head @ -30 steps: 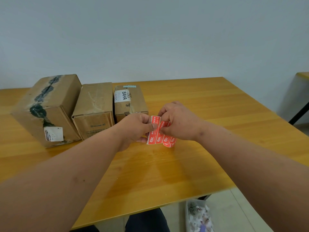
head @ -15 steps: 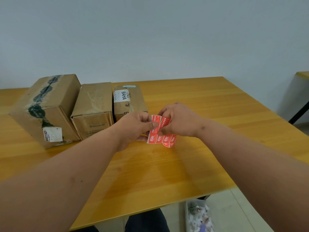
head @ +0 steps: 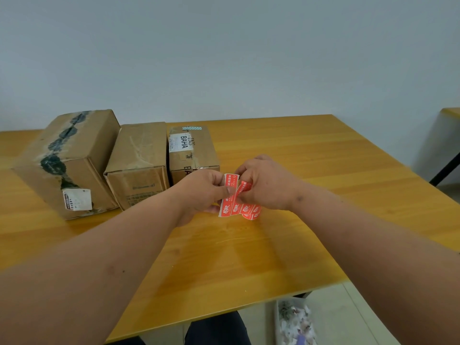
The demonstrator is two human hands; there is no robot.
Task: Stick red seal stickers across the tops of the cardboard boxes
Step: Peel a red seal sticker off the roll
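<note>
1. Left hand: the fingers pinch the left edge of the sticker sheet, holding it just above the table, in front of the three boxes.
2. Right hand: the fingers are curled and pinch the top of one red sticker, second from the left on the sheet.
3. Change over the last second: both hands keep their places and their grips, but the pinched sticker now stands tilted away from its neighbour, with a pale gap opening at its upper left edge. A second ago the strips lay flat and parallel on the sheet.
4. Meaning for the task: the peel appears to have begun. The sticker is probably loose at its top only; its lower part remains on the sheet with the others.
5. Large box, far left: a dark, worn strip of tape runs along its top. No red sticker shows on it.
6. Middle box: clear tape wrinkles across the top. It touches or nearly touches the boxes on both sides.
7. Small box, nearest the hands: a white label sits on its top. Its front lower corner is hidden by the left hand.
8. Progress, judged from the bare tops: none of the three boxes is sealed in red yet, so the work is at its first sticker.
9. Bin, on the floor below the table edge: it holds pale paper scraps, too blurred to identify.
</note>
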